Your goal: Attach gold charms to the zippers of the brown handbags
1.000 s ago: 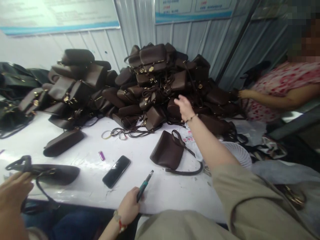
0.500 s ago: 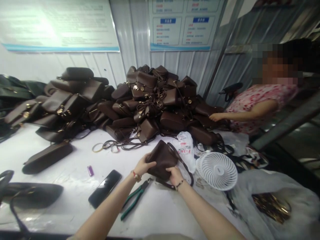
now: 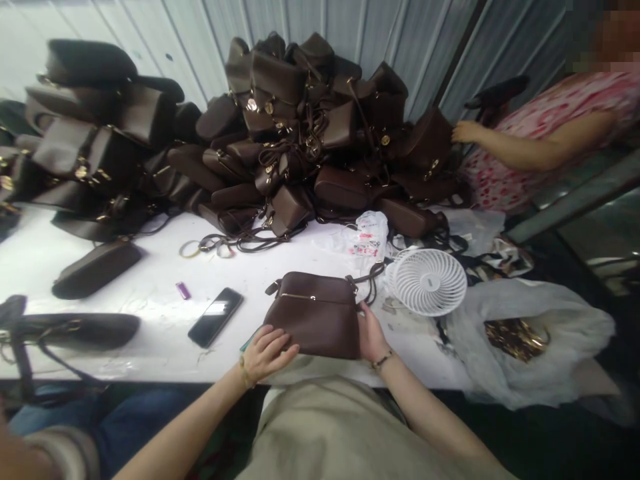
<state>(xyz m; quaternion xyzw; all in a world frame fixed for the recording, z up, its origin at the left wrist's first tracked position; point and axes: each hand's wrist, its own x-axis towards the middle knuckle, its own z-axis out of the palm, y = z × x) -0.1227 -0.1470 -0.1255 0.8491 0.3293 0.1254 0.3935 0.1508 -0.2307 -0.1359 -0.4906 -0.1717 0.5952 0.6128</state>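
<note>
A dark brown handbag with a gold zip across its front lies at the near edge of the table. My right hand grips its right side, with the fingers partly hidden behind the bag. Resting on the lower left corner is my left hand, palm down, its fingers stretched over the leather. The bag's strap trails off to the upper right. Beside my left hand, a bit of green plier handle peeks out; the bag hides the remainder.
Heaped brown handbags fill the back of the table. A phone, a purple object and a ring-shaped item lie left. At right are a white fan and a plastic bag holding gold-coloured parts. A co-worker's hand touches the heap.
The handbag has been turned so its zipped front faces up, and brought nearer to me. My left hand has shifted to its lower corner. The co-worker has lifted a bag on the heap.
</note>
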